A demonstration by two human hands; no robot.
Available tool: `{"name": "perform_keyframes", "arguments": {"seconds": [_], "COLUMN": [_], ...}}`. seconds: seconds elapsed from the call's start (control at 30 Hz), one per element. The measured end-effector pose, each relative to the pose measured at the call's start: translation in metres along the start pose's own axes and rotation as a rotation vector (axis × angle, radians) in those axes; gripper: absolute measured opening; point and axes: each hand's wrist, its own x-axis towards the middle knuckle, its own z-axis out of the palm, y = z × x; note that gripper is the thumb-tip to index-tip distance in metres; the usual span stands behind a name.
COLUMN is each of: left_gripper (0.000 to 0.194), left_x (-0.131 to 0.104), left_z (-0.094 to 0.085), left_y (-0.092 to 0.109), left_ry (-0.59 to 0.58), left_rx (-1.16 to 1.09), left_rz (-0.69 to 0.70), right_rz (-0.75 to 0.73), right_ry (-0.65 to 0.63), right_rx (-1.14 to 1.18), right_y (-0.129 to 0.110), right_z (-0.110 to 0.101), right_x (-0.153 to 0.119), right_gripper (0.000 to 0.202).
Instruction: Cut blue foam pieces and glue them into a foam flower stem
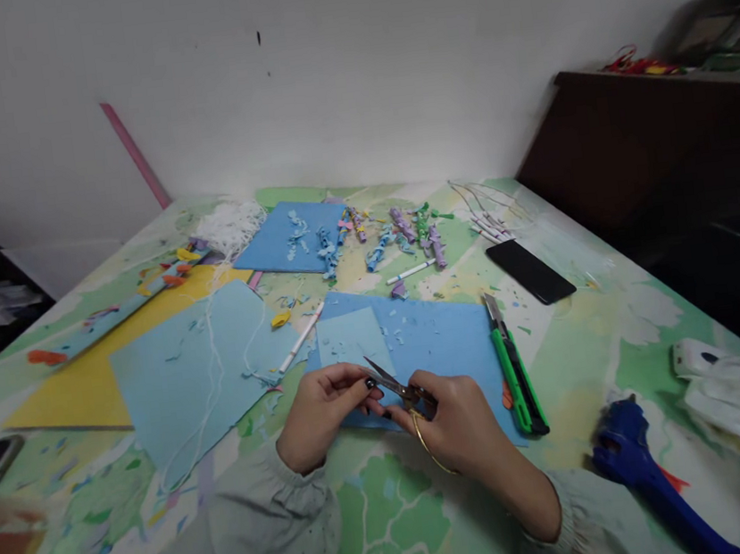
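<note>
My right hand (458, 414) is closed around the gold handles of a small pair of scissors (391, 382), whose blades point up and to the left. Close to the blades, my left hand (325, 408) pinches thumb against fingers; whatever is in the pinch is too small or hidden to make out. Both hands are over the near edge of a blue foam sheet (444, 331). A smaller light blue piece (350, 338) lies on that sheet, with scraps scattered around it. To the right of my right hand rests a green utility knife (516, 371).
A light blue sheet (178, 363) overlaps a yellow sheet (68, 399) on the left. White string (229, 227) is heaped behind them. Curled foam pieces (404, 228) lie at the back. A phone (531, 271) and a blue glue gun (634, 451) are on the right. Markers (302, 337) lie about.
</note>
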Motion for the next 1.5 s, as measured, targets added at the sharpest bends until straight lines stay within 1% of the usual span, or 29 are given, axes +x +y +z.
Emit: {"name": "perform_keyframes", "arguments": {"seconds": [0.27, 0.57, 0.77, 1.03, 1.4, 1.5], "left_gripper": [0.015, 0.018, 0.021, 0.021, 0.018, 0.017], "left_x": [-0.0006, -0.0006, 0.0010, 0.0017, 0.0007, 0.0011], "left_z": [-0.0008, -0.0020, -0.0027, -0.0028, -0.0021, -0.0013], "left_y": [-0.0011, -0.0018, -0.0042, -0.0059, -0.0019, -0.0015], "left_ry": [-0.029, -0.054, -0.099, -0.078, -0.066, -0.035], "left_rx": [-0.010, -0.006, -0.006, -0.051, 0.002, 0.011], "left_rz": [-0.007, -0.007, 0.006, 0.012, 0.010, -0.001], "right_rz": [0.021, 0.016, 0.023, 0.039, 0.046, 0.038], "right_ry": [-0.028, -0.024, -0.005, -0.015, -0.017, -0.013], "right_rx": [-0.001, 0.007, 0.032, 0.053, 0.077, 0.073], "right_y": [0.0001, 0.0002, 0.0023, 0.0008, 0.0017, 0.0017], "right_z": [-0.0007, -0.0007, 0.0013, 0.0021, 0.0042, 0.0043], "right_x": [0.0009, 0.0003, -0.0002, -0.0008, -0.0026, -0.0024], "right_gripper": [0.027, 0.025, 0.027, 0.030, 0.030, 0.031]}}
